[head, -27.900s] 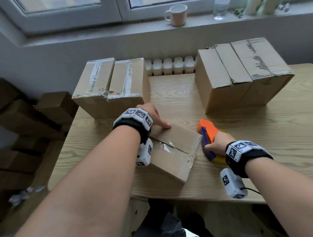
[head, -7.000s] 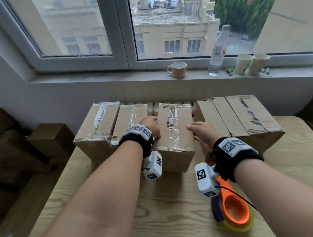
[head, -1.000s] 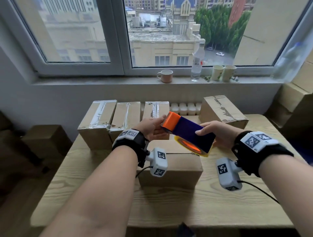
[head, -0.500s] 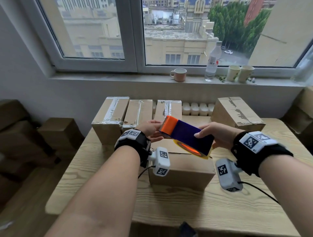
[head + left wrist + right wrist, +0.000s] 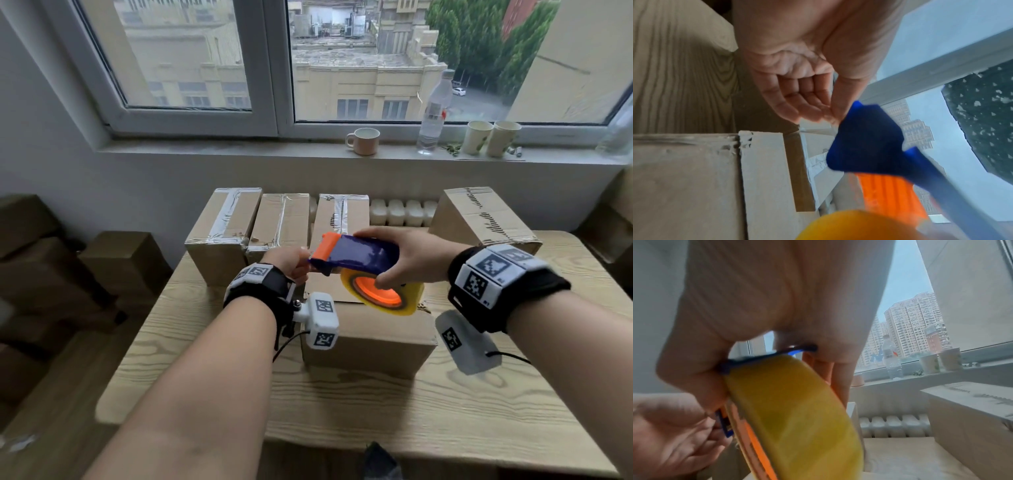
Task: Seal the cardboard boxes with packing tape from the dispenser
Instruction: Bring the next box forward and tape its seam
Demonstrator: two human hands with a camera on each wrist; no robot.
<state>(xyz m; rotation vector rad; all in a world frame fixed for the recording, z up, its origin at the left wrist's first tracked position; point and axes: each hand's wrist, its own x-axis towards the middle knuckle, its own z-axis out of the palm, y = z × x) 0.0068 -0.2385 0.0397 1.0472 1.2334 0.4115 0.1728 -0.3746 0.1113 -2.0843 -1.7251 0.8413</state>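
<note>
Above the unsealed cardboard box (image 5: pixel 366 339) at the table's middle, my right hand (image 5: pixel 400 260) grips the tape dispenser (image 5: pixel 356 255) from the top, thumb at the roll. The dispenser is blue with an orange head, and its yellow tape roll (image 5: pixel 380 296) hangs beneath. At the front edge under that orange head my left hand (image 5: pixel 291 265) pinches with thumb and curled fingertips (image 5: pixel 818 113). The clear tape itself cannot be made out. In the left wrist view the box (image 5: pixel 694 178) lies just below the dispenser (image 5: pixel 865 142). The roll (image 5: pixel 797 418) fills the right wrist view.
Three taped boxes (image 5: pixel 282 222) stand in a row at the back of the wooden table (image 5: pixel 479 411). An untaped box (image 5: pixel 479 219) stands at the back right. A mug (image 5: pixel 363 140), a bottle (image 5: pixel 433 113) and paper cups (image 5: pixel 489 137) stand on the sill. More boxes (image 5: pixel 102 267) are stacked at the left.
The dispenser has tilted closer to level over the box, with its roll now hanging lower. My left hand has shifted to the front edge under the orange head.
</note>
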